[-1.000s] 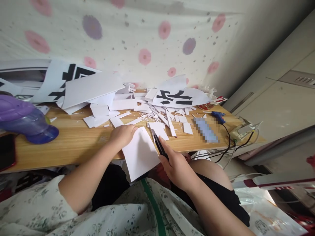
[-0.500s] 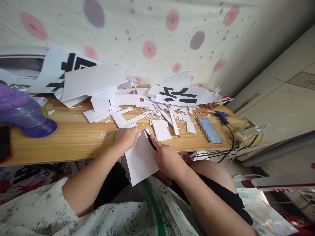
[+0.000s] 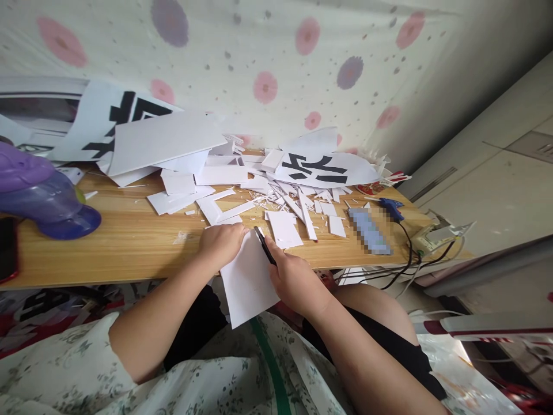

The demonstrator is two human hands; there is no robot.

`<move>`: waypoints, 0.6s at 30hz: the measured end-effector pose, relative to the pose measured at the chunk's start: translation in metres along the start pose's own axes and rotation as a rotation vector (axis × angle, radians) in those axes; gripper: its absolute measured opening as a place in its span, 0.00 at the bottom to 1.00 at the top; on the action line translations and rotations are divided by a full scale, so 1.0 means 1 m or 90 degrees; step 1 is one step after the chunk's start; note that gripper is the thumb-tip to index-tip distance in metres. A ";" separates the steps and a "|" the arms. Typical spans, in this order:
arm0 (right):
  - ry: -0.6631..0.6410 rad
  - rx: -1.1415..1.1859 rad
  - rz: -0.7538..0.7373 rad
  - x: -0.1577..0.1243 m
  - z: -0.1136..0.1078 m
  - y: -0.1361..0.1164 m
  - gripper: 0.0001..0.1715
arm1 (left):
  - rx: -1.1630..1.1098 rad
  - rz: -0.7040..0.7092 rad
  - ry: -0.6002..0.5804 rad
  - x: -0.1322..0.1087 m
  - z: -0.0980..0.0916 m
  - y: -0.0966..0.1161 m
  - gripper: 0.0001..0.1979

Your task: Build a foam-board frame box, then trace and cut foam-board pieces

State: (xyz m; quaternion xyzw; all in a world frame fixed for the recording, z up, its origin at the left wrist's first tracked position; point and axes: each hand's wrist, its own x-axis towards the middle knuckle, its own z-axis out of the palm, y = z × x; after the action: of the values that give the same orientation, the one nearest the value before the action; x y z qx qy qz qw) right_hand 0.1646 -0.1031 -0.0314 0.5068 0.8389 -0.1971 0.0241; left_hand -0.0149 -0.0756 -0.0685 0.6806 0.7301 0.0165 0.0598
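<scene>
A white sheet (image 3: 248, 282) hangs tilted over the table's front edge, above my lap. My left hand (image 3: 222, 245) is closed on its upper left part, at the table edge. My right hand (image 3: 294, 276) is wrapped round a thin black cutting tool (image 3: 265, 246), whose tip rests by the sheet's upper edge, close to my left fingers. Just beyond lies a small white rectangular piece (image 3: 285, 229). White strips and offcuts (image 3: 280, 202) are scattered farther back.
On the wooden table (image 3: 129, 248) stand a purple and blue bottle (image 3: 52, 196) at left and large white boards (image 3: 166, 141) behind. A blue glue gun (image 3: 392, 207), cables and a power strip (image 3: 432, 239) are at right.
The whole view has shifted very slightly. Both hands keep their hold, and the sheet and the black tool have hardly moved relative to each other.
</scene>
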 end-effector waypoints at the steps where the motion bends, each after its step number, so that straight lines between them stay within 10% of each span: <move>1: -0.001 -0.005 0.003 0.000 -0.001 0.000 0.36 | -0.003 0.001 0.002 0.000 0.001 0.000 0.23; 18: -0.068 -0.180 0.014 -0.001 -0.010 -0.008 0.40 | -0.004 -0.032 -0.040 0.004 -0.004 0.008 0.24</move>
State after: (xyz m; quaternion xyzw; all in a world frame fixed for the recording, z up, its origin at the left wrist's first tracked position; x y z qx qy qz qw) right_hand 0.1598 -0.1034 -0.0198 0.4961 0.8503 -0.1037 0.1418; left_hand -0.0082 -0.0707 -0.0638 0.6621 0.7445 -0.0040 0.0857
